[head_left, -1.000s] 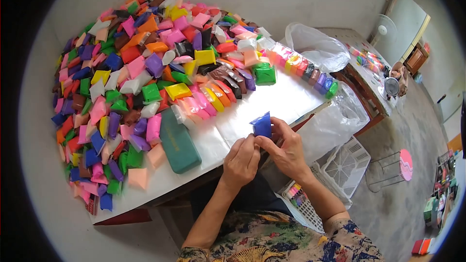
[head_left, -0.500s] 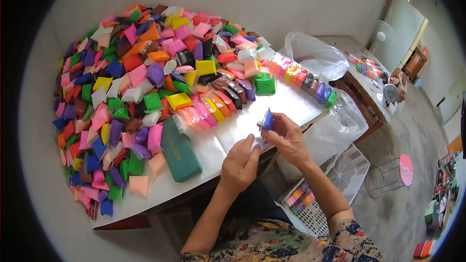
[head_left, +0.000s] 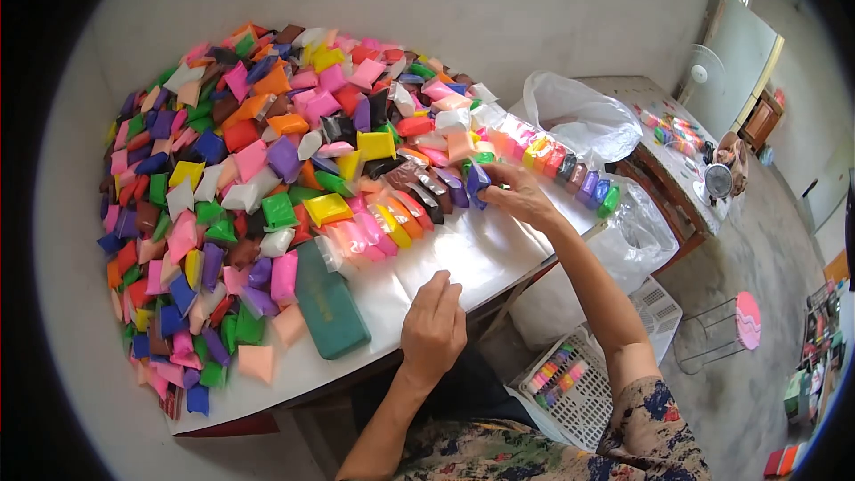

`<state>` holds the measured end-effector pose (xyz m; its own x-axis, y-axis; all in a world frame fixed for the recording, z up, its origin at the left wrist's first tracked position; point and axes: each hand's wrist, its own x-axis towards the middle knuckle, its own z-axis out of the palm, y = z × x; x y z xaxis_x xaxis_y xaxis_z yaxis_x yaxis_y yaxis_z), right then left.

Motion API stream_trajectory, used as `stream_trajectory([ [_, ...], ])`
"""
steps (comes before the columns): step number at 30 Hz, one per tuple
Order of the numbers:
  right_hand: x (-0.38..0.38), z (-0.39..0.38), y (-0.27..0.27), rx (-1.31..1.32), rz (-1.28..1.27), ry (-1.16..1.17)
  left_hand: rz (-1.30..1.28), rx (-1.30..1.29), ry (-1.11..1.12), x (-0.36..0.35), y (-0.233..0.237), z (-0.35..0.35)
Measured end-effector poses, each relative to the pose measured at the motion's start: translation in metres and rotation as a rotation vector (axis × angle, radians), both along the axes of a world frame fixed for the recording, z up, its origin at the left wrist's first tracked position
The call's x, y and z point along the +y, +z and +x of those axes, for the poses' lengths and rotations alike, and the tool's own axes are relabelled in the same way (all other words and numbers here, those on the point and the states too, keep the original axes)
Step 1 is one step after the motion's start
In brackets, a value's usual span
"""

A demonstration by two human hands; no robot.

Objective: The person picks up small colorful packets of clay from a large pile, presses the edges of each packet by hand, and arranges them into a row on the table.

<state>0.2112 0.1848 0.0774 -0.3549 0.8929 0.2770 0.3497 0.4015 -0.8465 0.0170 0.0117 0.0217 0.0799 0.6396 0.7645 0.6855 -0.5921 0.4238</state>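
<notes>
My right hand [head_left: 519, 191] pinches a small blue packet [head_left: 477, 185] at the near end of a row of colored packets. A purple packet [head_left: 452, 187] stands just left of it, and a green packet [head_left: 484, 158] shows partly behind the fingers. My left hand [head_left: 434, 325] is over the front edge of the white table [head_left: 485, 245], its fingers loosely extended and holding nothing. The row of upright packets [head_left: 392, 214] curves along the table in pink, yellow, orange, brown and black. Left of my left hand lies a dark green box [head_left: 328, 303].
A large heap of colored packets [head_left: 223, 187] covers the table's left side. A second row [head_left: 570, 169] runs along the far right, near a clear plastic bag [head_left: 583, 116]. Below the table edge sits a white basket [head_left: 570, 392] with packets. A pink-topped stool [head_left: 746, 321] stands on the floor.
My right hand has moved up and away with the blue packet, from in front of me to the row's end. My left hand has dropped slightly and is now apart from the right.
</notes>
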Motion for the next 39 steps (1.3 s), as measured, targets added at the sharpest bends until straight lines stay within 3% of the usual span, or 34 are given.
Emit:
stream_trajectory([
  [9, 0.0, -0.013, -0.01, -0.16, 0.175, -0.039, 0.02, 0.065, 0.004, -0.001, -0.001, 0.0],
  [15, -0.011, -0.018, -0.016, -0.105, 0.184, -0.061, 0.015, 0.087, 0.001, -0.002, -0.001, 0.0],
  [21, -0.001, -0.026, -0.03, -0.116, 0.228, -0.217, 0.014, 0.096, -0.006, -0.002, -0.002, 0.0],
  [33, -0.02, -0.022, -0.028, -0.296, 0.467, -0.294, 0.02, 0.182, -0.013, -0.002, -0.01, -0.003],
  [36, -0.02, -0.006, -0.019, -0.358, 0.626, -0.423, 0.019, 0.173, -0.009, -0.002, -0.011, -0.001],
  [39, -0.006, 0.0, -0.011, -0.397, 0.62, -0.49, 0.015, 0.169, -0.012, -0.002, -0.008, -0.001],
])
